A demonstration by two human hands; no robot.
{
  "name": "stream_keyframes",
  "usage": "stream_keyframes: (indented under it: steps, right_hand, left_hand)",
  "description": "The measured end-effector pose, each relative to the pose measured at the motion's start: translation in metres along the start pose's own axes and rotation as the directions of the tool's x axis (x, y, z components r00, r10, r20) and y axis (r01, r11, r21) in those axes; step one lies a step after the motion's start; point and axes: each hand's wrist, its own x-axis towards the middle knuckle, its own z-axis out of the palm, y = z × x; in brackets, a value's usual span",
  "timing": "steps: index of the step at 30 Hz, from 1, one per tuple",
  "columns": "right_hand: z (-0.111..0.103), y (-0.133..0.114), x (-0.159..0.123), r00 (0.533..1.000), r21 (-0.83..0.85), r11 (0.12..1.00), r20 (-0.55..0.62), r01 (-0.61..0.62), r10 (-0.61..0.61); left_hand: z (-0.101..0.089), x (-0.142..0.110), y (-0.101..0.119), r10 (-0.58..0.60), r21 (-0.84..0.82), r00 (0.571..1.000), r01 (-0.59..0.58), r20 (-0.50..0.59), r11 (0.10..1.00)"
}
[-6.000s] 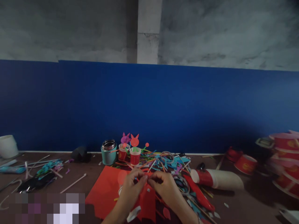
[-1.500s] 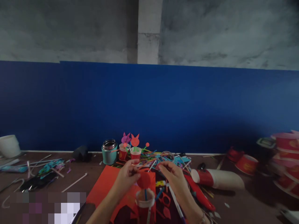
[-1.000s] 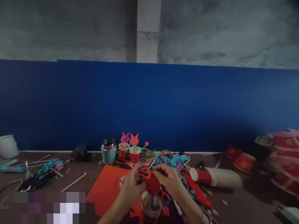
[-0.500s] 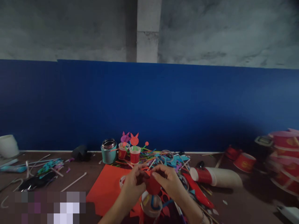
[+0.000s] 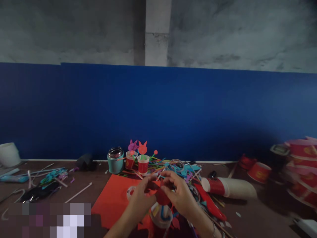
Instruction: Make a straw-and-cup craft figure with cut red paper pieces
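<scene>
My left hand [image 5: 143, 195] and my right hand [image 5: 178, 192] meet over a red paper disc [image 5: 162, 197] on a straw that stands in a paper cup [image 5: 160, 215] just below them. Both hands pinch small red paper pieces at the top edge of the disc; fingers are curled and pressed together. A red paper sheet [image 5: 111, 200] lies under my left forearm. A roll of tape [image 5: 129, 192] rests on the sheet beside my left hand.
Two small red cups with pink and red animal-head cutouts [image 5: 138, 158] and a teal jar [image 5: 115, 161] stand behind the hands. A heap of coloured straws and scraps [image 5: 178, 169], a lying stack of cups [image 5: 226, 187], red bowls [image 5: 300, 165] at right, a white cup [image 5: 9, 154] at left.
Six seconds ago the hands worked on small pieces over the red sheet. Since then the cup with the disc on a straw came up in front, and both hands closed on the disc's top.
</scene>
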Motion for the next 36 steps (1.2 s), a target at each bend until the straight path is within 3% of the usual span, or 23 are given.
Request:
stream_keyframes:
  steps: [4,9,11,14,16,18,28,33,36]
  right_hand:
    - [-0.003,0.001,0.002,1.0,0.023,1.0,-0.027,-0.014,0.014]
    - [-0.014,0.02,0.01,0.997,0.159,0.984,0.007,-0.08,0.08]
    - [-0.021,0.033,0.014,0.993,0.077,0.993,-0.07,-0.094,0.1]
    - [-0.034,0.052,0.018,0.985,-0.259,0.954,-0.116,-0.154,0.128]
    - [-0.043,0.06,0.02,0.977,-0.53,0.82,-0.112,-0.215,0.184]
    - [-0.049,0.063,0.02,0.965,-0.683,0.687,-0.12,-0.25,0.231]
    - [-0.046,0.064,-0.003,0.897,-0.866,0.431,-0.043,-0.253,0.439]
    - [-0.039,0.062,-0.017,0.88,-0.887,0.421,0.038,-0.189,0.474]
    - [-0.043,0.06,-0.018,0.879,-0.878,0.425,0.011,-0.22,0.477]
  left_hand:
    - [0.002,-0.002,0.002,-0.044,0.051,0.997,0.041,0.057,0.998]
    - [-0.002,0.006,-0.011,-0.141,-0.183,0.99,0.14,0.005,0.973]
    - [-0.006,0.01,-0.019,-0.19,-0.234,0.981,0.176,-0.042,0.956]
    - [-0.009,0.014,-0.034,-0.298,-0.297,0.954,0.274,-0.037,0.915]
    - [-0.007,0.015,-0.042,-0.332,-0.31,0.941,0.298,-0.061,0.903]
    - [-0.004,0.016,-0.049,-0.334,-0.3,0.935,0.286,-0.12,0.91]
    - [0.003,0.019,-0.071,-0.316,-0.363,0.946,0.271,-0.07,0.891]
    - [0.005,0.022,-0.082,-0.346,-0.442,0.938,0.299,-0.03,0.846]
    - [0.004,0.022,-0.086,-0.357,-0.491,0.934,0.3,-0.024,0.818]
